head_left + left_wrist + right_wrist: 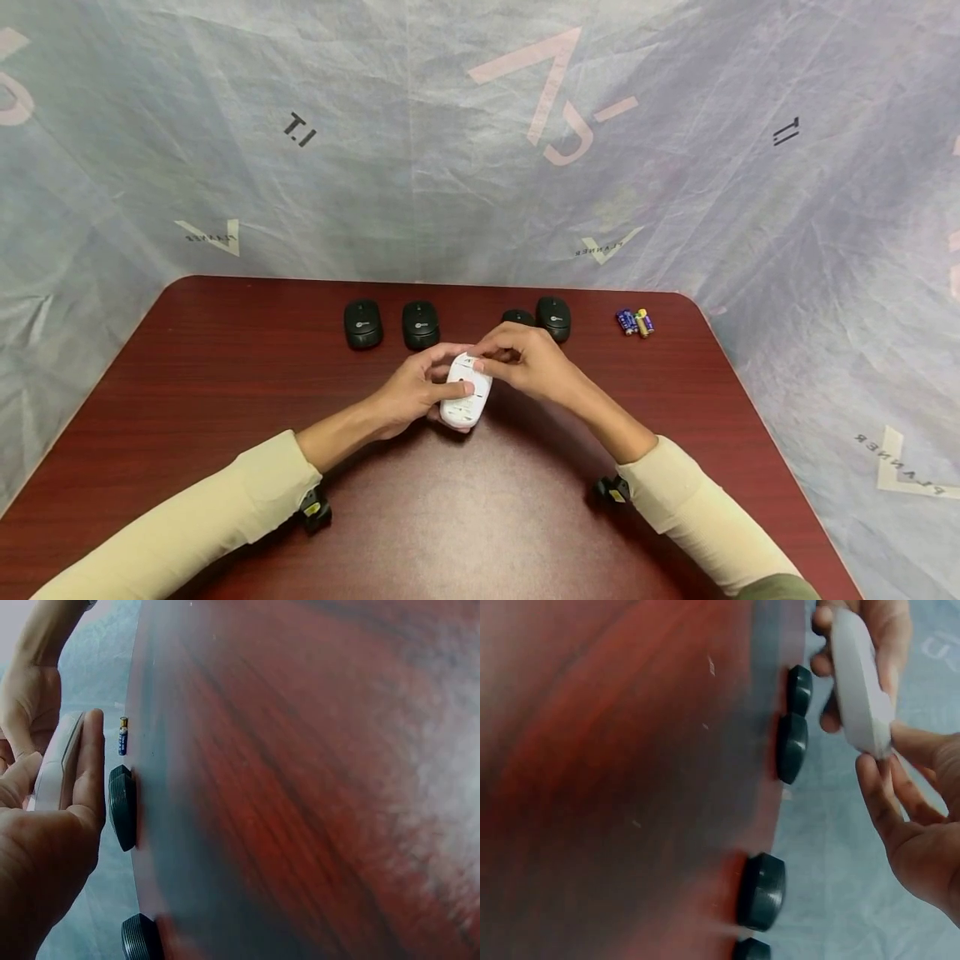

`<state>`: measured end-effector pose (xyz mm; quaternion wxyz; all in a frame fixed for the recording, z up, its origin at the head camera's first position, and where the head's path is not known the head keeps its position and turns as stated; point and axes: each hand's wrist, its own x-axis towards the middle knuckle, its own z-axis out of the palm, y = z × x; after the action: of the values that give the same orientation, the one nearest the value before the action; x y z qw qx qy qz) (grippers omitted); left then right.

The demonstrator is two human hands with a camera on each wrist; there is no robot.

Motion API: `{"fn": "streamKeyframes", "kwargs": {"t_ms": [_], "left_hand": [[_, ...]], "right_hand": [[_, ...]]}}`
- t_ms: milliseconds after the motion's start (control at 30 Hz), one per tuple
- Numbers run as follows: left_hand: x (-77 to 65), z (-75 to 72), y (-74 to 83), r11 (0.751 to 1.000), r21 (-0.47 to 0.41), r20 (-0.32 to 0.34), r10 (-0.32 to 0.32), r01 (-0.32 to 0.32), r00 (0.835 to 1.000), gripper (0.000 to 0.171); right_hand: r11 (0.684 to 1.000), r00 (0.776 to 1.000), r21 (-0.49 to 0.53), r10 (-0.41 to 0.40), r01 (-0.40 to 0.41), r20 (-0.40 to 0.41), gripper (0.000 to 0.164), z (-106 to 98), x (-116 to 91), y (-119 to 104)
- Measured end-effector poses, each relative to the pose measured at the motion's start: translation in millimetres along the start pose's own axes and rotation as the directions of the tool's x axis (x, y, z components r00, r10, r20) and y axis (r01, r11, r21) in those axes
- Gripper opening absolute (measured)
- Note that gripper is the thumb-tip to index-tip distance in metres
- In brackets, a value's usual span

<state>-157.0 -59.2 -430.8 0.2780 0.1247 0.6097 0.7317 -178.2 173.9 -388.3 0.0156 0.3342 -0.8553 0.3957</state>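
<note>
Mouse, underside up over the table, sits gripped in the left hand; the right hand pinches its far end, apparently working there; next calls for steady support

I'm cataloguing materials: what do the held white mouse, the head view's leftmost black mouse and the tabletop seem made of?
White computer mouse: probably hard plastic, smooth; a thin seam runs along its side.
Black computer mouse: likely plastic, fairly matte, with only dull highlights.
Tabletop: wood or wood-look laminate, glossy; streaky reddish grain and bright glare show.
</note>
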Motion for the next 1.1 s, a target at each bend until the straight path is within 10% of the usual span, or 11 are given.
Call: {"fn": "streamKeyframes", "kwargs": {"t_ms": [300,567,1100], "left_hand": [[3.5,-0.8,1.2,0.995,-0.065,-0.016,0.081,-0.082,0.997,0.065],[7.8,-0.4,2.0,0.994,0.019,-0.115,0.108,-0.107,0.987,0.057],[12.0,2.5,15.0,0.980,0.089,-0.122,0.191,-0.181,0.974,0.036]], "right_hand": [[0.907,0.975,0.360,0.185,-0.217,0.121,0.043,8,-11,6],[0.899,0.987,0.409,0.135,-0.160,0.089,0.092,20,-14,12],[0.923,0.991,0.381,0.004,0.049,-0.137,0.070,17,-15,12]]}}
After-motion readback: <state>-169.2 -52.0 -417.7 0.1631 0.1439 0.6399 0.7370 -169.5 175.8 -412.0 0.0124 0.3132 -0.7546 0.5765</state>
